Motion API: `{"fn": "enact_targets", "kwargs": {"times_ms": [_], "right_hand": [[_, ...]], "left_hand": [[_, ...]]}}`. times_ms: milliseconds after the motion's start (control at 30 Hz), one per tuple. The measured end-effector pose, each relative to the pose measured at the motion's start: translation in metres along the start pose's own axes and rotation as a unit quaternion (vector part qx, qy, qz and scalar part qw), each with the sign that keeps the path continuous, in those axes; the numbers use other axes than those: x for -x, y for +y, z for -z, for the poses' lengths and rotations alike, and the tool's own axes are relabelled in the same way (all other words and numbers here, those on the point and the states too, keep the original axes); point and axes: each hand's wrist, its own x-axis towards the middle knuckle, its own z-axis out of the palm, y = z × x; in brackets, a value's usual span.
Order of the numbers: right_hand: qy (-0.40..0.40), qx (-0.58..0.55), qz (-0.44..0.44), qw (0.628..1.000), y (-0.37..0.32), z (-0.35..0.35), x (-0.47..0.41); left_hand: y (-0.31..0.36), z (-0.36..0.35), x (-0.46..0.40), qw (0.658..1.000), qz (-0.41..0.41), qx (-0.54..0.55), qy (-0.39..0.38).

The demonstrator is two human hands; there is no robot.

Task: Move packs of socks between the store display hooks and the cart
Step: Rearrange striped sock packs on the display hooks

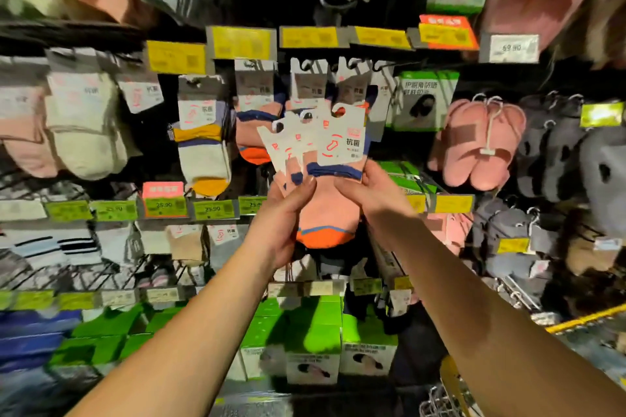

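Both hands hold a fanned bunch of pink sock packs point(330, 210) with white card headers, navy cuffs and orange toes, raised in front of the display. My left hand point(284, 213) grips the left side of the bunch, thumb across the front. My right hand point(369, 189) grips the right side just below the front pack's card point(343, 139). The cards' hook holes sit a little below the display hooks point(306, 66), where matching pink packs point(257, 112) hang. A corner of the wire cart point(440, 399) shows at the bottom right.
Other sock packs point(203, 142) hang left, pink slippers point(474, 145) and grey slippers point(555, 145) right. Yellow and green price tags point(240, 42) line the rails. Green boxes point(311, 342) fill the bottom shelf. A yellow bar point(589, 316) crosses low right.
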Motion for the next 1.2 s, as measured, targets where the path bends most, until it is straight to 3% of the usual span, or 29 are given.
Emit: {"fn": "enact_targets", "kwargs": {"times_ms": [167,600,900,1200], "right_hand": [[-0.03,-0.037,-0.018,0.999,-0.001,-0.024,-0.015],[0.028,-0.049,-0.003,0.998,-0.023,-0.03,-0.056],[0.064,0.025,0.012,0.998,-0.033,-0.034,-0.119],[0.112,0.113,-0.035,0.987,-0.02,-0.033,-0.162]], "left_hand": [[0.017,0.013,-0.005,0.997,-0.049,-0.035,0.048],[0.039,0.046,-0.007,0.989,-0.09,-0.076,0.089],[0.053,0.051,-0.004,0.988,-0.095,-0.085,0.093],[0.062,0.054,-0.007,0.988,-0.081,-0.077,0.105]]}}
